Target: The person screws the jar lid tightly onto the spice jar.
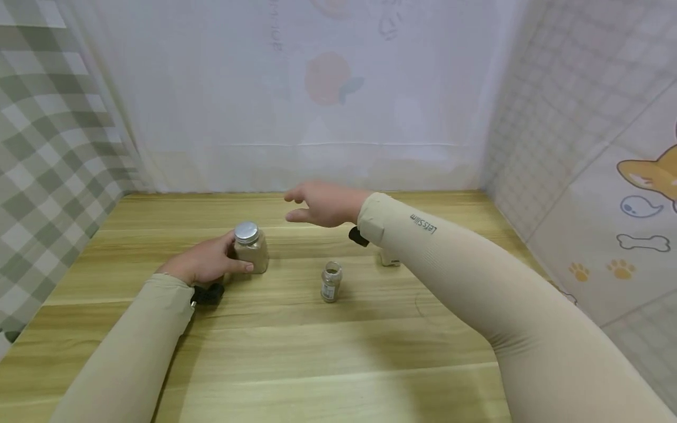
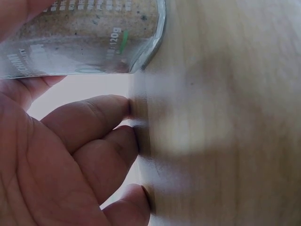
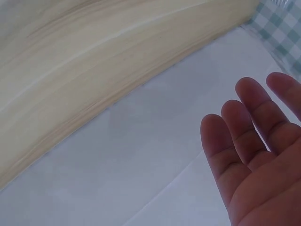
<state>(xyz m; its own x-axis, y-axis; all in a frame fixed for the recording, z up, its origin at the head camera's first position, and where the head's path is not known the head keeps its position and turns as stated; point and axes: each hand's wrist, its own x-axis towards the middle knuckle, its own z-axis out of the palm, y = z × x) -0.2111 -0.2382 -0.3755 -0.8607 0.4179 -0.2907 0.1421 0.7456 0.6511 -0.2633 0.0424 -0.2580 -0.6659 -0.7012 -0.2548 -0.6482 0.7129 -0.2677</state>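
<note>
In the head view, a square-sided clear jar (image 1: 255,254) of brownish seasoning with a silver screw lid stands upright on the left of the table. My left hand (image 1: 208,259) grips its side between thumb and forefinger. The left wrist view shows printed text and "120g" on this jar (image 2: 101,40), while the other fingers (image 2: 101,155) reach down to the tabletop beside it. My right hand (image 1: 330,204) hovers over the far part of the table, fingers relaxed and holding nothing. Below it stands a small lidless glass jar (image 1: 329,289) with a white label.
A small pale object (image 1: 390,258) is partly hidden behind the right forearm. The wooden table (image 1: 264,364) meets a white curtain (image 1: 211,117) at the back. Checked cloth (image 1: 53,147) hangs on the left and a printed sheet (image 1: 608,223) on the right.
</note>
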